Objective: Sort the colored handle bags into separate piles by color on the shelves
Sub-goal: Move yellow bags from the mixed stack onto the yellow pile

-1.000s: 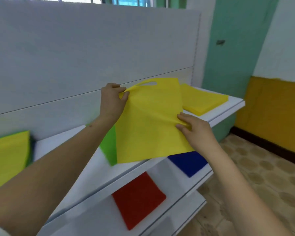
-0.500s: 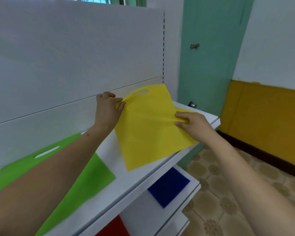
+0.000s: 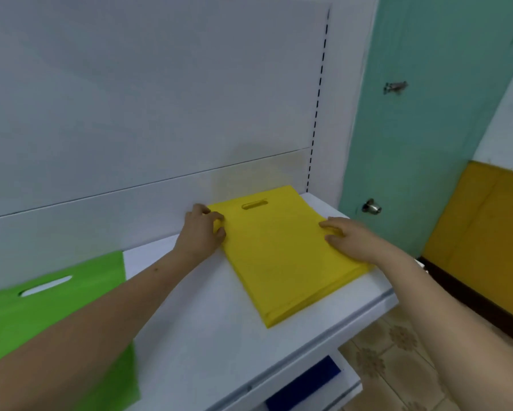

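I am pinching one flat yellow handle-bag stack (image 3: 282, 256) with my left hand (image 3: 201, 232), my right hand (image 3: 347, 240) lying flat on it; one green handle bag (image 3: 50, 304) is lying beyond my left hand.

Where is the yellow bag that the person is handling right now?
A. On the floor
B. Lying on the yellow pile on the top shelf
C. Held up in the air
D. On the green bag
B: the yellow bag lies flat atop the yellow pile on the top shelf, both hands on it.

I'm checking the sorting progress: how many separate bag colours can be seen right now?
3. A yellow stack of flat handle bags lies on the top white shelf under both hands; a green handle bag lies at its left; a blue bag shows on the shelf below. Others may be hidden.
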`<action>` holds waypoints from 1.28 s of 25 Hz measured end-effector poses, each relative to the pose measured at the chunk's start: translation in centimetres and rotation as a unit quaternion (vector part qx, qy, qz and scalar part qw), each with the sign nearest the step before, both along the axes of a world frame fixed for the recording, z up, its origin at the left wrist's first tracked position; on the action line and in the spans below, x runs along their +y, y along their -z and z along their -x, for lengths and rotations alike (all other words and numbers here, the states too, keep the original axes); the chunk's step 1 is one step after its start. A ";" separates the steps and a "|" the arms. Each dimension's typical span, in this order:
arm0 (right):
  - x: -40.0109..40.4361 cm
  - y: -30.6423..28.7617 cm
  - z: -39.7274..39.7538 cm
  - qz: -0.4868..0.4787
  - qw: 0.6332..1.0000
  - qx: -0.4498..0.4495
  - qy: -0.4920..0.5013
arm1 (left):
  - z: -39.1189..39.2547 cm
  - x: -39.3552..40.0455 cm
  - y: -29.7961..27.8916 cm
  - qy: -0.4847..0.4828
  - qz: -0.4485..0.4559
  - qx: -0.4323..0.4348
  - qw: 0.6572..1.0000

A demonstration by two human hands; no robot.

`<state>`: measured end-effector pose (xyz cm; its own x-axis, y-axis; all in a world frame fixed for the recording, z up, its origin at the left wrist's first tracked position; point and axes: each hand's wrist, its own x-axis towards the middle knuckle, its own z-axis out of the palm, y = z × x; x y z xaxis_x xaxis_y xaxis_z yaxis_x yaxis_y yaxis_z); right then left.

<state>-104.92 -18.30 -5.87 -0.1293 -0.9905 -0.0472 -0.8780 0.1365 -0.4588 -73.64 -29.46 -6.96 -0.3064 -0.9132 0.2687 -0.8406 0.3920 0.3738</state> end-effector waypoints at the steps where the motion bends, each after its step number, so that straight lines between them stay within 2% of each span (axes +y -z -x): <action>1: -0.5 0.3 0.3 0.006 1.000 -0.001 -0.002 | 0.3 0.2 0.1 -0.016 -0.014 0.032 0.999; 3: -1.5 0.3 0.7 0.021 1.000 -0.018 -0.004 | 1.4 0.9 0.0 -0.068 -0.055 0.094 0.992; 6: -2.4 0.4 1.0 0.026 0.998 -0.049 -0.014 | 4.0 2.4 -0.2 -0.141 -0.150 0.186 0.961; 11: -2.6 0.8 1.4 0.049 0.995 -0.089 -0.015 | 7.0 3.8 0.1 -0.212 -0.148 0.243 0.935; 14: -2.4 1.4 1.1 0.054 0.997 -0.050 -0.035 | 8.1 4.5 0.7 -0.241 -0.142 0.234 0.931; 17: -2.6 2.5 1.0 0.052 0.997 -0.016 -0.048 | 8.3 4.9 0.6 -0.222 -0.151 0.202 0.942; 21: -2.3 2.4 -0.1 0.092 0.992 0.082 -0.006 | 7.0 6.2 0.1 -0.228 -0.142 0.256 0.929; 23: -1.0 1.6 -2.6 0.159 0.986 0.044 -0.019 | 5.5 7.8 -0.2 -0.232 -0.101 0.275 0.927; 25: 1.1 0.5 -7.1 0.206 0.976 -0.017 -0.075 | 2.7 10.0 -0.5 -0.245 -0.055 0.257 0.933; 28: 5.5 -0.3 -15.6 0.223 0.958 -0.092 -0.157 | -3.6 13.5 -1.4 -0.258 0.005 0.246 0.935; 32: 12.1 -0.1 -28.7 0.226 0.930 -0.154 -0.245 | -16.0 19.7 -3.6 -0.266 0.095 0.198 0.938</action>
